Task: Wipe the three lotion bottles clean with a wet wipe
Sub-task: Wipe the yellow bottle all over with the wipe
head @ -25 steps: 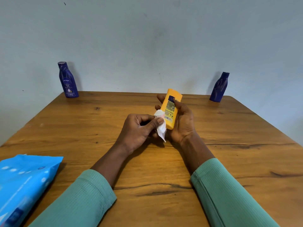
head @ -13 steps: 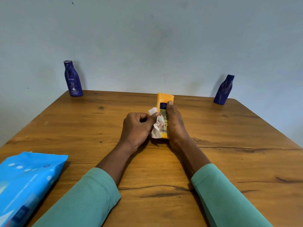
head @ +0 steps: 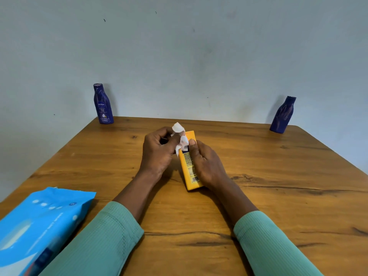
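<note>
Fingers of the left hand: curled, pinching a white wipe against the far end of the yellow bottle.

Fingers of the right hand: wrapped round that bottle from its right side and clamped on it. The thumb lies on the upper face, just beside the wipe.

Yellow bottle: over the middle of the table, long axis running away from the person, printed label and barcode facing up. Whether its near end touches the wood cannot be told.

Wipe: crumpled. One flap stands up above the left fingers; the rest lies over the bottle's far end, partly covering the dark patch of the label.

Left blue bottle: upright at the far left corner, label toward the camera, well apart from both hands.

Right blue bottle: upright at the far right corner, plain side showing, well apart from both hands.

Pack: blue, lying at the near left edge, beside the left sleeve.

Progress, as a judgement: the yellow bottle is being wiped, with the wipe at its far end. The label's lower part and the underside are not under the wipe now. Nothing shows whether either blue bottle has been cleaned, and neither is touched. If they have not, two bottles remain, plus the rest of this one.
</note>
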The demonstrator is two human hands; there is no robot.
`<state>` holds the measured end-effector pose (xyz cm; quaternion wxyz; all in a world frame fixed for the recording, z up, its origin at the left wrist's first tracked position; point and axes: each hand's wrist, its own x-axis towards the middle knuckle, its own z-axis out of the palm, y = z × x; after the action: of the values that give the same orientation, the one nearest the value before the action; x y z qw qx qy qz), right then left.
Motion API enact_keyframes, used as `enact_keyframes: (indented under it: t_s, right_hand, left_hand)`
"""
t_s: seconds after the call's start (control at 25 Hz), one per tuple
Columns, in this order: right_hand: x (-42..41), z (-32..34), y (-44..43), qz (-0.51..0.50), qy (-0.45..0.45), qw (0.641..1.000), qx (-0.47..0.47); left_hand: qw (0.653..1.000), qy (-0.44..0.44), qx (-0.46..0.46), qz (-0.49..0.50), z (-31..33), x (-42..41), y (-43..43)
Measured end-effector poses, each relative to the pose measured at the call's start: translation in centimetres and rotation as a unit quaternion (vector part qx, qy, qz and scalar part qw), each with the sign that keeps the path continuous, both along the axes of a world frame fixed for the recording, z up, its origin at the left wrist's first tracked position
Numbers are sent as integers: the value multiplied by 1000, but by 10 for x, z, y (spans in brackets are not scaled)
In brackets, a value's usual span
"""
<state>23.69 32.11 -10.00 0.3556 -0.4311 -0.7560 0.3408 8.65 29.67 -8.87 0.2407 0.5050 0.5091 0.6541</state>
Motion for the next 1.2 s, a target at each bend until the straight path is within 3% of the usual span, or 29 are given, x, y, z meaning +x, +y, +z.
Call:
enact_keyframes:
  t_s: [0.08,0.2,0.4,0.48,0.76,0.96,1.04,1.2]
  right_hand:
    - [-1,2,-2,8,-14,1000,10]
    - [-4,0,-3,12,-26,999,37]
    - [-2,-4,-3,7,-10,1000,23]
    - [-2,-3,-3,10,-19,1000,17]
    - [-8,0,-2,8,-94,994,63]
    - [-6,1,-1,0,-104,992,73]
    - [-5,1,-1,-8,-103,992,78]
    - [-8,1,-3,-26,-109,987,118]
  left_hand:
    - [996,82,-12,22,8,-2,2]
    - [991,117,-23,65,17,0,0]
    - [988,64,-88,-108,24,-22,-4]
    - [983,46,-117,-132,27,-29,-5]
    - [987,118,-66,87,25,-3,3]
    - [992,67,-98,31,30,-8,0]
    - [990,102,-98,15,31,-6,-1]
    - [979,157,-44,125,29,12,-1]
